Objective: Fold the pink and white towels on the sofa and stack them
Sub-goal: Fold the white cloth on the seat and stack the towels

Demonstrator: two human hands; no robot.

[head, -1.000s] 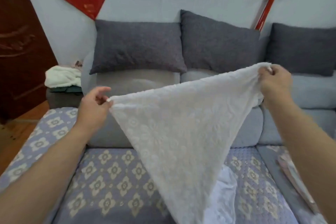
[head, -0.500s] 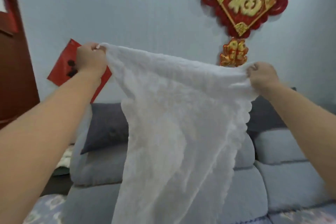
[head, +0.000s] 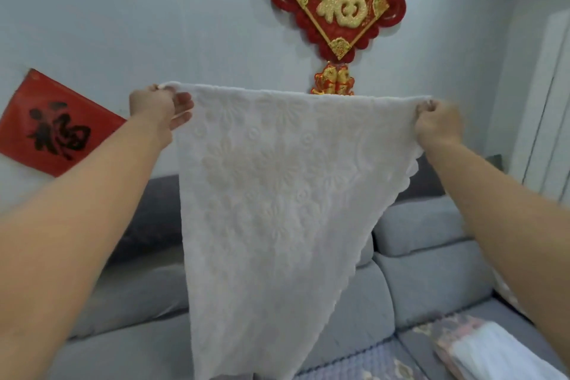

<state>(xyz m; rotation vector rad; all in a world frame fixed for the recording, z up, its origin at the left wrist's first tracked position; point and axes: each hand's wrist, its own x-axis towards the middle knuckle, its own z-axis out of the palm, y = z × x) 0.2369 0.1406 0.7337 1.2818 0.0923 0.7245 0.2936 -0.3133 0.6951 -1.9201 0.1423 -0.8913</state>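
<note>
A white towel with an embossed flower pattern hangs spread in the air in front of me, above the grey sofa. My left hand pinches its upper left corner. My right hand grips its upper right corner. The top edge is pulled taut and nearly level between them. The cloth hangs down to the bottom of the view and its right edge runs diagonally. A folded stack of pinkish and white cloth lies on the sofa seat at the lower right.
Dark grey cushions lean against the sofa back. A patterned blue seat cover shows at the bottom. A red and gold knot ornament and a red paper square hang on the wall.
Both hands have lifted the towel from over the seat to chest height and pulled its top edge straight and level. The view has tilted up towards the wall.
</note>
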